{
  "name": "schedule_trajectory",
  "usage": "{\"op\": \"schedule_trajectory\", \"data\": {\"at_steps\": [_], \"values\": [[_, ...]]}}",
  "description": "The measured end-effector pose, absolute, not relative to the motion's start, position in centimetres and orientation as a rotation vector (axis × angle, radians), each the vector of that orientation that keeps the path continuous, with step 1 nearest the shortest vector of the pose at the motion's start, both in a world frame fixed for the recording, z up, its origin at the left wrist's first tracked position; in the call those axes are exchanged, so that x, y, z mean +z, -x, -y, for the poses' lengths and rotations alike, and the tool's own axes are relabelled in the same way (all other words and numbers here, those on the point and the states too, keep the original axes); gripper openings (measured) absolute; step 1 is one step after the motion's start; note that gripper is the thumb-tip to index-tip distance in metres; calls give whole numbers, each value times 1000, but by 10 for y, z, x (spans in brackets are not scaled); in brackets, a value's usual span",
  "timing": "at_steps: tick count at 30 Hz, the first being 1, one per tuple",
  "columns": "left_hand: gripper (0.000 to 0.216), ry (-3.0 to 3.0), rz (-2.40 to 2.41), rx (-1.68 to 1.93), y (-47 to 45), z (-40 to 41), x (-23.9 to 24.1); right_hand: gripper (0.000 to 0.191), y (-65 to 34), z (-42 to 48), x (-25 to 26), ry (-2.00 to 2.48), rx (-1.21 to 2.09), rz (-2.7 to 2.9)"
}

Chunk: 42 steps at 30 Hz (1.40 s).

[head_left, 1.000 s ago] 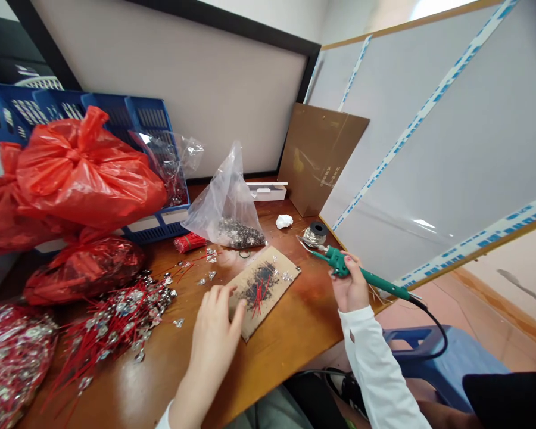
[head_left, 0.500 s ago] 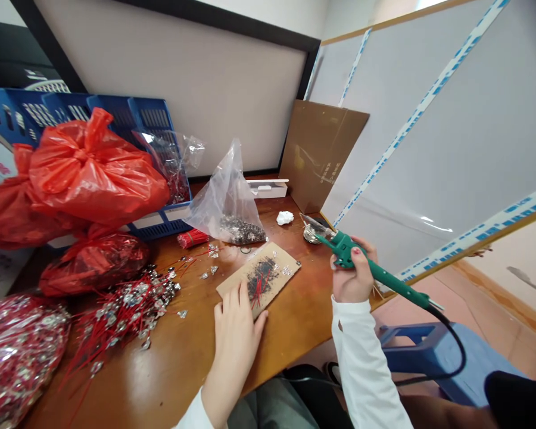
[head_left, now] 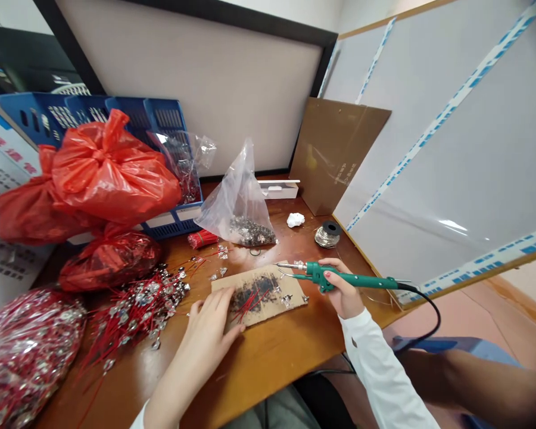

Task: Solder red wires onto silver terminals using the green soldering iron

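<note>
My right hand (head_left: 346, 293) is closed around a green soldering iron (head_left: 366, 281). The iron lies nearly level, its metal tip pointing left over the far edge of a cardboard piece (head_left: 272, 308). At that piece's left end, my left hand (head_left: 209, 328) holds it, fingers curved over the edge and thumb at the near side. Several red wires (head_left: 250, 304) lie on the blackened middle of the cardboard. Small shiny metal parts (head_left: 286, 300) rest on its right part, below the tip.
A solder spool (head_left: 327, 236) and a white crumpled wad (head_left: 295, 220) stand behind the iron. Left are a heap of red wires with shiny ends (head_left: 134, 313), red bags (head_left: 111, 173) and a blue crate (head_left: 172, 229). A clear bag (head_left: 241, 202) sits at the back.
The soldering iron has swung left and levelled, bringing its tip over the cardboard. The cardboard has turned clockwise, with my left hand at its left end. The solder spool is now uncovered.
</note>
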<state>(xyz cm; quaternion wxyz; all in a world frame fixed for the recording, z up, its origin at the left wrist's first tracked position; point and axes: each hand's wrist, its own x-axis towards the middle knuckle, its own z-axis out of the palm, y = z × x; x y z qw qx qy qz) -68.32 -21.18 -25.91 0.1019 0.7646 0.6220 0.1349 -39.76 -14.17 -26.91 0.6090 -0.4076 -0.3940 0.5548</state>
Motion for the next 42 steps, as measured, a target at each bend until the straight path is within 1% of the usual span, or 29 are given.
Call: {"op": "schedule_trajectory", "data": {"at_steps": [4,7,17,21,25,27,28,30,37,42], "values": [[52,-2230,-1872,297,689,205,-247,27,409,132,-271,952,1334,867],[54,-2281,-1860,275,696,206,-249,28,413,127,-271,954,1337,850],[52,-2373,-2000,362,748,222,-280,26,433,120,-258,912,1405,913],[51,-2409,-1952,439,750,220,-273,24,443,118,-256,929,1368,1001],[39,-2389,-1949,616,726,204,-240,25,442,118,-261,953,1381,983],[22,-2369,-1944,657,710,192,-226,26,439,118,-264,964,1370,948],[14,-2359,-1925,638,703,187,-223,27,437,118,-265,966,1364,925],[9,-2335,-1915,572,691,179,-222,27,434,117,-266,969,1359,875],[13,-2329,-1855,406,677,181,-238,29,421,115,-268,962,1383,853],[15,-2371,-1880,315,675,181,-240,24,421,124,-269,985,1401,990]]}}
